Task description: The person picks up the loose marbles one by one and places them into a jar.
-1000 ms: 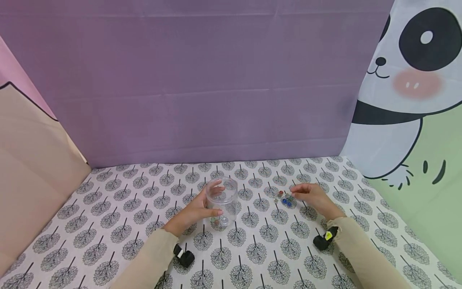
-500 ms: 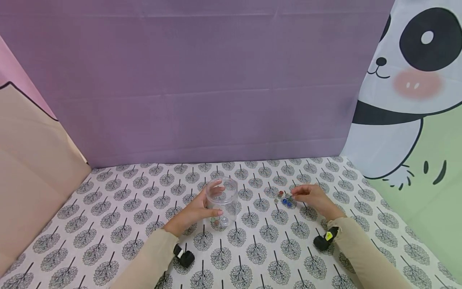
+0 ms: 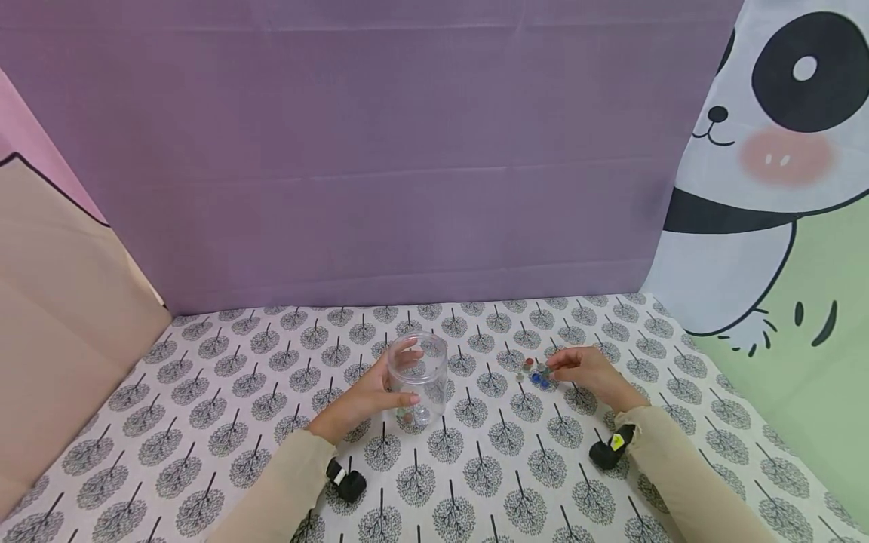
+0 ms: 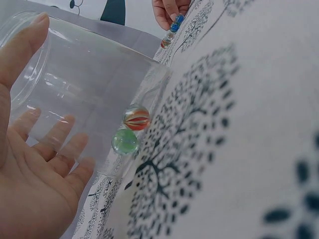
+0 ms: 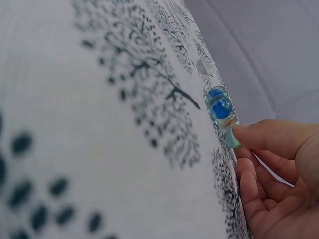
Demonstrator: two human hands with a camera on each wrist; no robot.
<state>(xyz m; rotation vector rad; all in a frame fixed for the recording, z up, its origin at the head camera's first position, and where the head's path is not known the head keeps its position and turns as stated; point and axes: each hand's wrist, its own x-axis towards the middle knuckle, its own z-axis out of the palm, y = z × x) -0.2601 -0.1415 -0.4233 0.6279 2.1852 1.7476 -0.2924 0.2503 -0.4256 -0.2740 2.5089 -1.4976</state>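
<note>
My left hand (image 3: 370, 394) holds a clear round jar (image 3: 434, 377) standing on the cloth, thumb on its near side and fingers round the far side. Inside, at the bottom, lie a green marble (image 4: 124, 142) and an orange-red striped marble (image 4: 137, 118). To the right, my right hand (image 3: 592, 375) is at a small group of loose marbles. Its thumb and forefinger pinch a green marble (image 5: 232, 138), partly covered by the thumb. Touching or close beside it are blue marbles (image 5: 220, 107); a red marble (image 3: 528, 363) lies at the group's far side.
A white tree-print cloth (image 3: 468, 475) covers the table. Behind it hangs a purple curtain (image 3: 407, 166); a panda-print curtain (image 3: 747, 264) borders the right side and a beige one (image 3: 61, 302) the left. Both wrists wear black cameras.
My right fingertips have shifted very slightly down and closer round the green marble. The left hand and the jar stay where they were.
</note>
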